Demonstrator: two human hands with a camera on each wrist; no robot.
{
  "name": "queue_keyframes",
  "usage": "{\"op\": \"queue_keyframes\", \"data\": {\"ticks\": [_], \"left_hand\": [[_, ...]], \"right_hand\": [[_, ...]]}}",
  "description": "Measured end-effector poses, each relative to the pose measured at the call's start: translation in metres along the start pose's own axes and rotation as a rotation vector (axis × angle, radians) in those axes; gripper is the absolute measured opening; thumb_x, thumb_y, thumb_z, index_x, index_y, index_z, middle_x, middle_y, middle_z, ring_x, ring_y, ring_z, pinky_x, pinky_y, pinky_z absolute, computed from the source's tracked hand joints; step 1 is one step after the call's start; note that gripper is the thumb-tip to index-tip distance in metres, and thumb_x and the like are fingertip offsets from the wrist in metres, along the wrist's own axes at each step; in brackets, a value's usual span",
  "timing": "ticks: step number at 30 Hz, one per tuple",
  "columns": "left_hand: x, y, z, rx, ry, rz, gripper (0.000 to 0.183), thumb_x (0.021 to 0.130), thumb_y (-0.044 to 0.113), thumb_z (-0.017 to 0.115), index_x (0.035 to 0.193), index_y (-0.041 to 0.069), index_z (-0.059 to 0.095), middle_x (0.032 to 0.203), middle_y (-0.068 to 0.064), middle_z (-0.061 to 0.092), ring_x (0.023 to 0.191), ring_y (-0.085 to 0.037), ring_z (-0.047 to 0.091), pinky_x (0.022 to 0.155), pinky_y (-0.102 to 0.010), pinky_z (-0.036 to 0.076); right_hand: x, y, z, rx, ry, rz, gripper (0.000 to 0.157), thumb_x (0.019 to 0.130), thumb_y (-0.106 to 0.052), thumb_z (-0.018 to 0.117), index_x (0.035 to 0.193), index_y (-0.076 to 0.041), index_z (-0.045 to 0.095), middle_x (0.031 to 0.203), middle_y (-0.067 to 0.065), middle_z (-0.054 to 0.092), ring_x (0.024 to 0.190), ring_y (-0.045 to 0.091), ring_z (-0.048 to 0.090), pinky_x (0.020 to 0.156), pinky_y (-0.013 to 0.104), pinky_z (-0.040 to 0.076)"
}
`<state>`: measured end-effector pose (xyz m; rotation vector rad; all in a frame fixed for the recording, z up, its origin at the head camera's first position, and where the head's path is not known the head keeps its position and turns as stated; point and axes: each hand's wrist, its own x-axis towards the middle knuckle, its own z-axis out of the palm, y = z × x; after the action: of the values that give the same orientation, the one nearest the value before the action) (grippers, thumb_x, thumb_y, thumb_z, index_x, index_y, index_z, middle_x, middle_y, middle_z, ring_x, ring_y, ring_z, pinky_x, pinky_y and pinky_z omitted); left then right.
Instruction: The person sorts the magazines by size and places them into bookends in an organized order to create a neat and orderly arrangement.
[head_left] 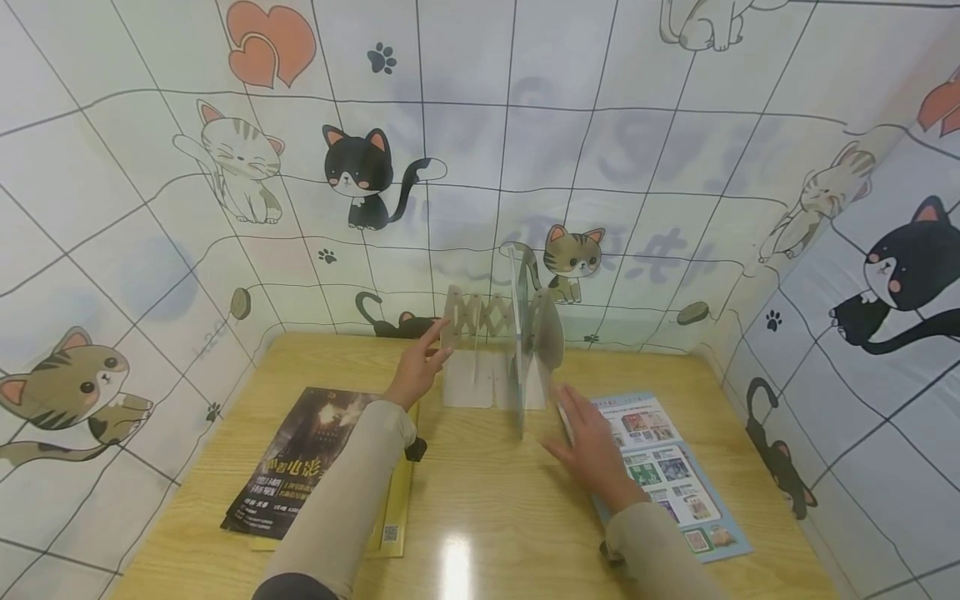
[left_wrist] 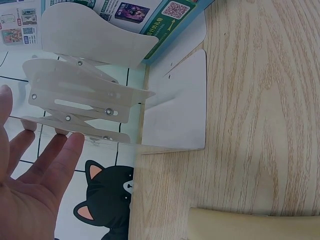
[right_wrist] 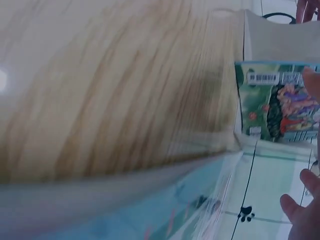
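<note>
A white expanding book rack (head_left: pixel 467 385) with crisscross slats stands at the back middle of the table. One thin booklet (head_left: pixel 519 358) is upright in it, nearly edge-on in the head view; the right wrist view catches its green printed cover (right_wrist: pixel 262 102) with a barcode. My left hand (head_left: pixel 415 368) is at the rack's left end plate, its fairly straight fingertips (left_wrist: pixel 70 145) right against the plate. My right hand (head_left: pixel 592 446), fingers spread and relaxed, hovers between the rack and a blue-edged booklet (head_left: pixel 660 458), overlapping that booklet's left edge.
On the left side of the table lie a dark movie-print magazine (head_left: pixel 307 467) and a yellow booklet (head_left: pixel 393 517) partly under it. Cat-print cloth walls (head_left: pixel 472 167) enclose the wooden table (head_left: pixel 480 500) at the back and both sides.
</note>
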<state>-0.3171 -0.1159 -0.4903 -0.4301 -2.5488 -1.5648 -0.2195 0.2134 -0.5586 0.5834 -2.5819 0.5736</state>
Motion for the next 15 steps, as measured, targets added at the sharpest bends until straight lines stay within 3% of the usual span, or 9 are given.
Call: {"op": "queue_keyframes", "data": {"ticks": [8,15], "left_hand": [[0.002,-0.002,0.001,-0.018,0.003,0.003,0.056,0.1,0.019,0.057,0.151,0.028,0.036,0.143,-0.017,0.045,0.113,-0.034,0.059,0.081,-0.039,0.056],[0.002,-0.002,0.0,-0.032,-0.002,0.012,0.057,0.1,0.018,0.057,0.152,0.024,0.035,0.145,-0.018,0.043,0.113,-0.036,0.058,0.082,-0.04,0.056]], "right_hand": [[-0.012,0.022,-0.007,-0.014,-0.132,0.147,0.108,0.077,-0.046,0.08,0.158,-0.021,0.012,0.158,0.011,0.023,0.141,0.037,0.025,0.111,0.058,0.021],[-0.024,0.036,-0.009,-0.033,-0.171,0.237,0.113,0.075,-0.049,0.08,0.158,-0.018,0.01,0.156,0.019,0.025,0.14,0.042,0.025,0.109,0.062,0.021]]}}
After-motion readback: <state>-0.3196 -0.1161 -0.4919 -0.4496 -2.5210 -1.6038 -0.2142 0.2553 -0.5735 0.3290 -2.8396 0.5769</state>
